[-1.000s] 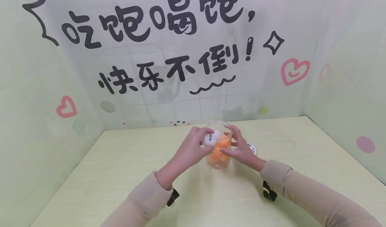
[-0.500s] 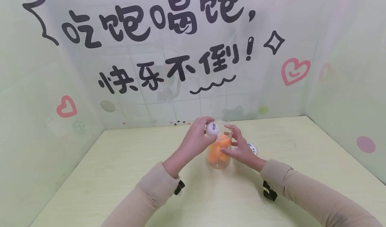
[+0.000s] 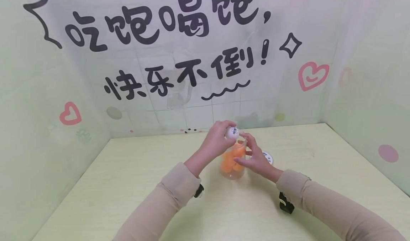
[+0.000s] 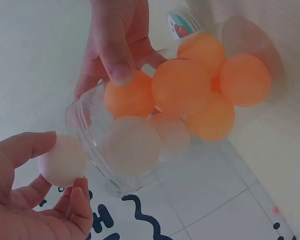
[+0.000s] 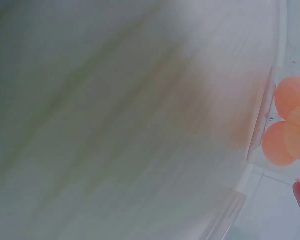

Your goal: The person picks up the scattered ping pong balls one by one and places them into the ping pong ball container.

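Left hand [image 3: 215, 143] pinches a white ball [image 3: 232, 132] between thumb and fingertips, now right above the mouth of the clear plastic jar [image 3: 232, 161]; a second ago the same ball sat lower, at the jar's left side, so it has been lifted up and over the rim. Right hand [image 3: 253, 155] grips the jar's right wall, thumb and fingers curled round it, jar upright on the table [image 3: 128, 184], unmoved. Inside: orange balls [image 4: 182, 87] piled in the lower part, plus one white ball [image 4: 131, 145] near the mouth in the left wrist view. Small round lid [image 3: 267, 157] lies on the table just behind the right hand. Judgement: ball lined up with the opening, not yet inside, still fully held
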`<state>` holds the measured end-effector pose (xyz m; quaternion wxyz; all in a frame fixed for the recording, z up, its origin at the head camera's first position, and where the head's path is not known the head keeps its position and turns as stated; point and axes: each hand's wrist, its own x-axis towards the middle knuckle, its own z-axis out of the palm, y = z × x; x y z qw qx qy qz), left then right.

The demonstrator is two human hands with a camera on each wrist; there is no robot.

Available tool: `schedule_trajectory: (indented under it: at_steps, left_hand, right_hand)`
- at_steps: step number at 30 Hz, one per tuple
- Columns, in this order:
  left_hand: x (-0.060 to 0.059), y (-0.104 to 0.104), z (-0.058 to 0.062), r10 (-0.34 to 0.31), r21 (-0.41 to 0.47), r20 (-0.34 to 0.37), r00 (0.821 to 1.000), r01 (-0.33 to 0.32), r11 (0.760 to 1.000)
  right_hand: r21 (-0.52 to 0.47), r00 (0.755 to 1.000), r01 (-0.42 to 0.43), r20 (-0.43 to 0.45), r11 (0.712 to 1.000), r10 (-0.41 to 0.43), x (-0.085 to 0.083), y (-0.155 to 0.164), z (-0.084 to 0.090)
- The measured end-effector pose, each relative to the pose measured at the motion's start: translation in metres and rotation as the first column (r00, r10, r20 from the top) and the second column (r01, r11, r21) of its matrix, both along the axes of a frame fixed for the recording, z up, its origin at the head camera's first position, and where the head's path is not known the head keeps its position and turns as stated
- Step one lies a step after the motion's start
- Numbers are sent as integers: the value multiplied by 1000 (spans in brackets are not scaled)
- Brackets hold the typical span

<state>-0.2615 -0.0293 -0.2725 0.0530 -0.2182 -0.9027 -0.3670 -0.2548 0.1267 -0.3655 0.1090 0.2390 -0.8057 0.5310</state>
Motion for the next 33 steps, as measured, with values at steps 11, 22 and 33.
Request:
schedule_trajectory:
  at_steps: [11, 22, 33]
  left_hand:
    - [-7, 3, -6, 9, -40, 22, 1000, -8, 999]
    - [-2, -11, -8, 37, -29, -22, 999, -38, 999]
    - [0, -56, -19, 133, 24, -23, 991, -133, 991]
  right_hand:
    - [-15, 999, -5, -33, 1000, 4, -23, 7, -28]
    - [-31, 1000, -15, -11, 999, 15, -23, 5, -26]
    - [-45, 999, -39, -19, 998, 38, -23, 5, -24]
